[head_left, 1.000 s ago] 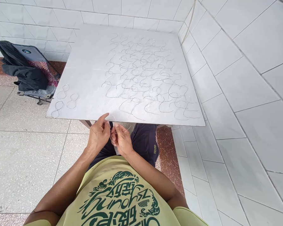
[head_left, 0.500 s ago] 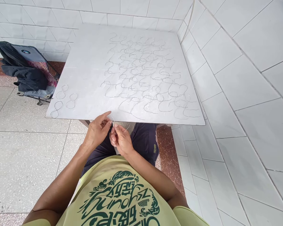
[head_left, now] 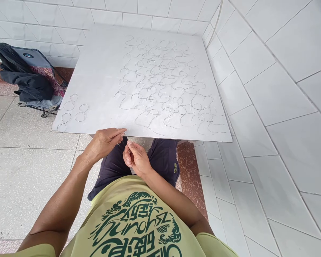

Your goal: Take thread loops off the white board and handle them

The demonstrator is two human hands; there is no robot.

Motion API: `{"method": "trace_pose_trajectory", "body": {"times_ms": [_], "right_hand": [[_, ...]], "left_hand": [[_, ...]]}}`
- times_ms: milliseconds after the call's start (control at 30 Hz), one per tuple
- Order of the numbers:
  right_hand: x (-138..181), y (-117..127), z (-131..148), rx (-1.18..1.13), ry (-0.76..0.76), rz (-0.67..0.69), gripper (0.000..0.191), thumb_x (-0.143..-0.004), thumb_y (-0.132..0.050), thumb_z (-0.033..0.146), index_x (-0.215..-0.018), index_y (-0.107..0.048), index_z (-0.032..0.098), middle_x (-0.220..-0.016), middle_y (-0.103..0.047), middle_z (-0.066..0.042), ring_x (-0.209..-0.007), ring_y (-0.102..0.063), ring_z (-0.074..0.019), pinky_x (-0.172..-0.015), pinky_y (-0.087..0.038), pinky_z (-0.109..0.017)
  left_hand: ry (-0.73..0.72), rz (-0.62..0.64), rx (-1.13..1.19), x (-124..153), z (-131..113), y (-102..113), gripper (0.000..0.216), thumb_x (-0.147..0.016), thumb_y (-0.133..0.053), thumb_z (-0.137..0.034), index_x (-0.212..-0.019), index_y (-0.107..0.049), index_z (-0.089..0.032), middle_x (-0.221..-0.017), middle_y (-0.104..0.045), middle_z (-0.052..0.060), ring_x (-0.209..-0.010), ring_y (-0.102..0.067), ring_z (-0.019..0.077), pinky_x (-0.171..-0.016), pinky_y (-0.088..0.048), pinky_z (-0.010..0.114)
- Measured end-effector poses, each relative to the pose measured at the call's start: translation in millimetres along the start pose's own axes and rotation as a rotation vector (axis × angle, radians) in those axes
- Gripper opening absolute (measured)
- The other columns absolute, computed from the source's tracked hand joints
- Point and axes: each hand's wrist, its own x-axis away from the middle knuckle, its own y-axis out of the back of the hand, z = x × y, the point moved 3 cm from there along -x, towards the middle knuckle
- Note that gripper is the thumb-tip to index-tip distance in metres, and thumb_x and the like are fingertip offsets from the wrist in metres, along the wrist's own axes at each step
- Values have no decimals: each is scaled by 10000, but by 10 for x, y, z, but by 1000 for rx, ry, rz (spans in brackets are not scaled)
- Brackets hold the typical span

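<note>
Just past the table's front edge, my left hand [head_left: 107,141] pinches one part of a thin curved wire [head_left: 142,145]. Lower and to the right, my right hand [head_left: 137,157] grips the same wire between thumb and fingers, and a curved end sticks out to its right. Part of the wire is hidden by the fingers. On the white table [head_left: 101,71], several wires bent into figure-eights, one of them a dark figure-eight wire [head_left: 66,122], lie at the front left corner. Many loose, wavy wires [head_left: 160,85] spread across the middle and right.
A folding chair [head_left: 40,60] with dark cloth over it stands on the floor left of the table. White tiled walls [head_left: 273,96] border the table at the back and right. My legs [head_left: 163,157] are partly under the front edge.
My left hand has turned, its back now more upward and its fingers closer together. The protruding wire end on the right has swung into a more upright curve.
</note>
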Motion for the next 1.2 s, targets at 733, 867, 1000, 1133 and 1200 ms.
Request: {"method": "trace_pose_trajectory", "body": {"times_ms": [733,867,1000,1133,1200], "right_hand": [[-12,-17,-66,57,-55,41,496,-888,-747,628,-709,-527,220,-462,-461,76,-397,-361,-83,-365,-225,-214],[-19,-10,-92,38,-48,39,481,-904,-741,609,-712,-539,216,-465,-467,75,-395,-362,-82,-363,-221,-212],[-10,-16,-89,9,-46,43,459,-912,-749,577,-713,-558,211,-468,-474,70,-394,-356,-81,-357,-215,-212],[2,-12,-55,33,3,5,449,-914,-730,609,-755,-584,215,-469,-461,77,-391,-337,-81,-360,-222,-213],[0,-6,-29,67,52,-28,451,-916,-710,636,-788,-598,218,-469,-450,82,-391,-330,-81,-364,-238,-214]], "left_hand": [[16,145,-76,-85,39,88,343,-989,-598,-405,-1206,-820,-259,-1009,-832,48,-896,-787,245,-762,-600,314],[-4,128,-131,-117,19,71,296,-968,-617,-381,-1125,-841,-269,-985,-833,44,-884,-782,251,-757,-576,313],[5,114,-84,-157,8,39,282,-949,-645,-383,-1099,-844,-252,-923,-821,54,-861,-772,248,-764,-574,316],[126,137,41,-156,6,29,476,-941,-678,-412,-1375,-727,-222,-887,-807,37,-812,-755,226,-775,-594,335],[204,127,177,-133,12,28,563,-933,-697,-449,-1430,-675,-187,-879,-800,46,-749,-742,208,-732,-608,335]]}}
